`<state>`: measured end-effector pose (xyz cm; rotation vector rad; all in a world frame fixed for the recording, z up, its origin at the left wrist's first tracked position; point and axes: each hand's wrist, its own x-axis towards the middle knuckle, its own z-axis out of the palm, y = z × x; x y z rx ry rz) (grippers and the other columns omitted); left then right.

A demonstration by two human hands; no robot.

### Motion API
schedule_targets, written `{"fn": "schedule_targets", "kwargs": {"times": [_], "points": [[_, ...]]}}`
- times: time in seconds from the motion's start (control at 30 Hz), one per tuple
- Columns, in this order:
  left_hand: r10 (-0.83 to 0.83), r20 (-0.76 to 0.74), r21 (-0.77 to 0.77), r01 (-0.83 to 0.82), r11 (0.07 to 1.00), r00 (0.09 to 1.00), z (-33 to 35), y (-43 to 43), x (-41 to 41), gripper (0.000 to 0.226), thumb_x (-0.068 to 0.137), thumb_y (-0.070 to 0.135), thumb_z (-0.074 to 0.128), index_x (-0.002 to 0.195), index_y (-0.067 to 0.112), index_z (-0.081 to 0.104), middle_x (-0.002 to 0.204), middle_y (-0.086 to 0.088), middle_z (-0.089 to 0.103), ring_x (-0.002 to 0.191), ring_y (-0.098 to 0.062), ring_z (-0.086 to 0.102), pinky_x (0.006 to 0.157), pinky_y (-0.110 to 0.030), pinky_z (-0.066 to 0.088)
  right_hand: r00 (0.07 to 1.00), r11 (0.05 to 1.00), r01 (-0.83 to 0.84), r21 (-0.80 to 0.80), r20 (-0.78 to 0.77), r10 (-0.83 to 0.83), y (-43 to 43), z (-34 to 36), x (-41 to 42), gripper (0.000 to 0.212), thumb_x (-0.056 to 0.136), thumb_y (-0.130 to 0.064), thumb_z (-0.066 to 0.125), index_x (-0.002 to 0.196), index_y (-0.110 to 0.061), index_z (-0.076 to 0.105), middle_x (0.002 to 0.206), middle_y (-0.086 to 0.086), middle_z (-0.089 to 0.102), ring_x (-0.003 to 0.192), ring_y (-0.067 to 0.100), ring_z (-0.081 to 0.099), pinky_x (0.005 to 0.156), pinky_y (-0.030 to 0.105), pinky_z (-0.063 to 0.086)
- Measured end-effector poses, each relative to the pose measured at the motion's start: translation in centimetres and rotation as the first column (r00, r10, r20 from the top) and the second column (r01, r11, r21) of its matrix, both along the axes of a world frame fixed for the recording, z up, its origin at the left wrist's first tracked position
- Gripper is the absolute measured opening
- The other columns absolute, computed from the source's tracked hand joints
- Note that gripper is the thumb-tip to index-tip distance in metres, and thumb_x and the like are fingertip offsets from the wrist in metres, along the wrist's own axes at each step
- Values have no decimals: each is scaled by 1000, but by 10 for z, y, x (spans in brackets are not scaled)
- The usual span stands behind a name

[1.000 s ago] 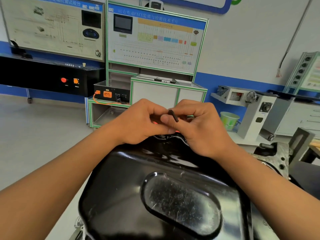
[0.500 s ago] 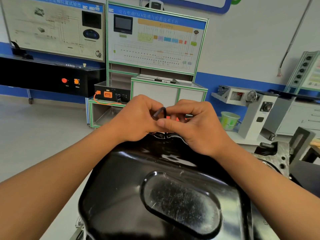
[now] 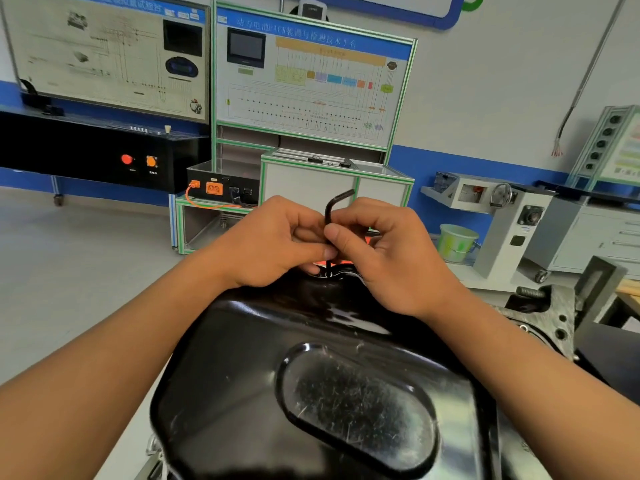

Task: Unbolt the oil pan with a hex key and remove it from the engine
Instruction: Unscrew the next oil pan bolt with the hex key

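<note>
Both hands (image 3: 266, 244) (image 3: 391, 261) pinch the hex key (image 3: 328, 213), upright on the oil pan (image 3: 242, 375).

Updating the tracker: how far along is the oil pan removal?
Done: nothing visibly finished; the oil pan still sits on the engine. In hand: the left hand and right hand pinch the upright hex key, its tip in a bolt on the pan's far flange. Left: that bolt, any others (most of the flange is hidden), then lifting the pan off.
</note>
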<state>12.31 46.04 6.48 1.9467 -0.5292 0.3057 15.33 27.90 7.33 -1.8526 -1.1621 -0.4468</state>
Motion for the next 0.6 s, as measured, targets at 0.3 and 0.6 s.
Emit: {"fn": "schedule_targets", "kwargs": {"times": [0.3, 0.6], "points": [[51, 132, 107, -65, 992, 990, 7, -6, -2, 39, 79, 1, 76, 58, 34, 69, 56, 3, 60, 54, -9, 55, 54, -23, 49, 1000, 996, -7, 94, -26, 9, 0, -2, 5, 9, 78, -15, 85, 83, -15, 77, 64, -5, 55, 59, 5, 43, 58, 18, 38], [-14, 61, 65, 11, 998, 998, 6, -3, -5, 18, 82, -3, 73, 84, 16, 75, 75, 3, 73, 72, -5, 65, 72, -19, 51, 1000, 999, -23, 42, 11, 23, 0, -3, -1, 7, 90, -10, 73, 92, -10, 79, 75, 6, 70, 67, 15, 61, 64, 20, 47]]}}
